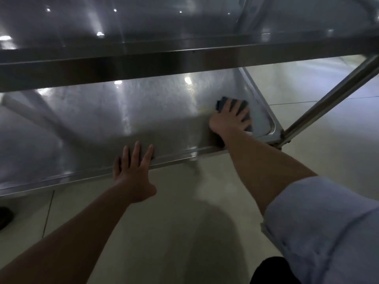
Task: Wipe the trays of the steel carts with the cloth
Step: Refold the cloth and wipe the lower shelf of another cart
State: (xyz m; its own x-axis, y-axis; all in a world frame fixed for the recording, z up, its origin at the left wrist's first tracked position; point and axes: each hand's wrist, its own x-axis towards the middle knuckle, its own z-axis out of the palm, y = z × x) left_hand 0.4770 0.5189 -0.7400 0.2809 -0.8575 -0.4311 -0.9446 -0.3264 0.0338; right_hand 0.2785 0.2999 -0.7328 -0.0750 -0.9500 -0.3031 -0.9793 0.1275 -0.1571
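A steel cart fills the upper view, with an upper tray (143, 23) and a lower tray (106, 119) beneath it. My right hand (229, 119) lies flat with spread fingers on a dark blue-grey cloth (222, 102), pressing it onto the lower tray near its right corner. My left hand (133, 173) rests on the lower tray's near rim with straight fingers reaching over the edge. It holds nothing. Most of the cloth is hidden under my right hand.
The cart's tubular steel leg (332, 95) slants up at the right, joined to the lower tray's corner. The upper tray's front lip (164, 60) overhangs the lower one. Pale tiled floor (184, 222) lies below. A dark shoe (5, 216) shows at the left edge.
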